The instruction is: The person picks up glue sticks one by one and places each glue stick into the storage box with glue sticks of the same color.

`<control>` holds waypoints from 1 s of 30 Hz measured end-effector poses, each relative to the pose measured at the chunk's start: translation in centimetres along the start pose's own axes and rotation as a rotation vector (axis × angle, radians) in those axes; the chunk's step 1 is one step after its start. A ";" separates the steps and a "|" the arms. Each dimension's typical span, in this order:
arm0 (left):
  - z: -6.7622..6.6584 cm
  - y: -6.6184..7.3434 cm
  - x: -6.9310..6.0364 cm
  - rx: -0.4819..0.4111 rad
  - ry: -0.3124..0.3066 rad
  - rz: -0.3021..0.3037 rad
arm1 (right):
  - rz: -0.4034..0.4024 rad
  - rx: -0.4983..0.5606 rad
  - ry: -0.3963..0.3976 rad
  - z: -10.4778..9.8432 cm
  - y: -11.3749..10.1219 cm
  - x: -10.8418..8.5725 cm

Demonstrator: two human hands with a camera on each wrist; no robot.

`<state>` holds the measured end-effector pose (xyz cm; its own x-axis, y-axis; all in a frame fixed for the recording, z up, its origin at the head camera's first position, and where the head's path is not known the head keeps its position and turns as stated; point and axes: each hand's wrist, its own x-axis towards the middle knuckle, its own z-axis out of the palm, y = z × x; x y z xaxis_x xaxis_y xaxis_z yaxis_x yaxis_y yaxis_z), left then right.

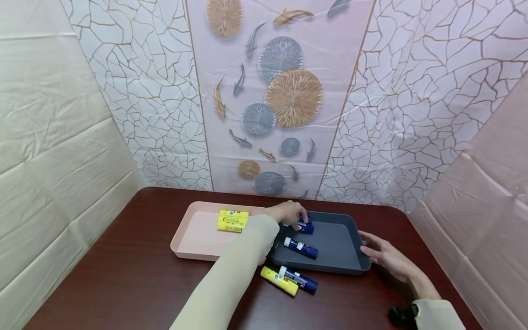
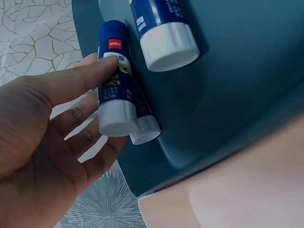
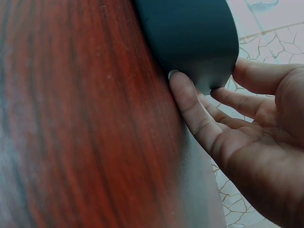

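Observation:
My left hand [image 1: 288,213] reaches into the dark grey tray [image 1: 336,236]. In the left wrist view it pinches a blue glue stick with a white cap [image 2: 115,83] between thumb and fingers. Right behind that one, a second blue glue stick [image 2: 145,126] is partly hidden. Another blue glue stick [image 1: 301,248] lies nearer the front of the same tray. At the tray's right side, my right hand [image 1: 389,259] holds the wall near the front corner, thumb and fingertips against it; in the right wrist view its fingers [image 3: 185,90] touch the tray's outside.
Left of the dark tray, a pink tray [image 1: 200,231] holds several yellow glue sticks [image 1: 233,221]; my left forearm covers part of it. In front of the trays, a yellow glue stick [image 1: 279,281] and a blue one [image 1: 299,279] lie side by side on the brown table [image 1: 123,270].

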<state>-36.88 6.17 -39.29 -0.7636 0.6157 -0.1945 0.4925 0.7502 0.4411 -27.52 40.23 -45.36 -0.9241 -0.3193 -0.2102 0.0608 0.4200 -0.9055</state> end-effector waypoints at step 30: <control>-1.0 -0.4 -1.7 -0.098 0.070 0.180 | -0.006 -0.019 0.014 0.0 -0.1 0.1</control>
<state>-36.19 4.57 -38.25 -0.6955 0.7171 -0.0452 0.5836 0.6004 0.5466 -27.65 40.19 -45.26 -0.9297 -0.3096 -0.1993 0.0483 0.4339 -0.8997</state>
